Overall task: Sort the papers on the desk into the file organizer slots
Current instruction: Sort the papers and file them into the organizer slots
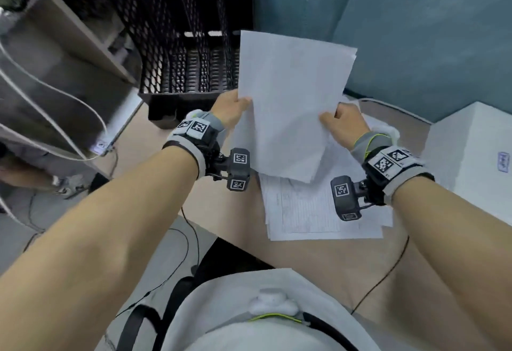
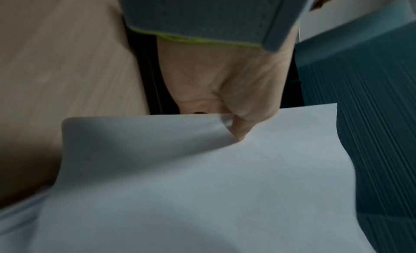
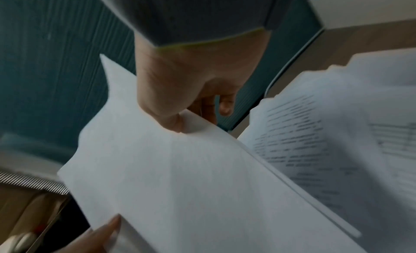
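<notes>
A bundle of sheets (image 1: 291, 106) is held in the air above the desk (image 1: 318, 262), pinched at its left edge by the left hand (image 1: 231, 111) and at its right edge by the right hand (image 1: 345, 126). The step in hand appears to be carrying it to the file organizer (image 1: 191, 54) at the desk's far left corner. Next, the bundle likely needs turning edge-down over a slot. More papers (image 1: 318, 212) lie near the front edge, beneath the raised bundle, with bare desk left of them.

Both forearms extended, left hand (image 1: 231, 108) and right hand (image 1: 345, 126) pinching, thumbs on top
</notes>
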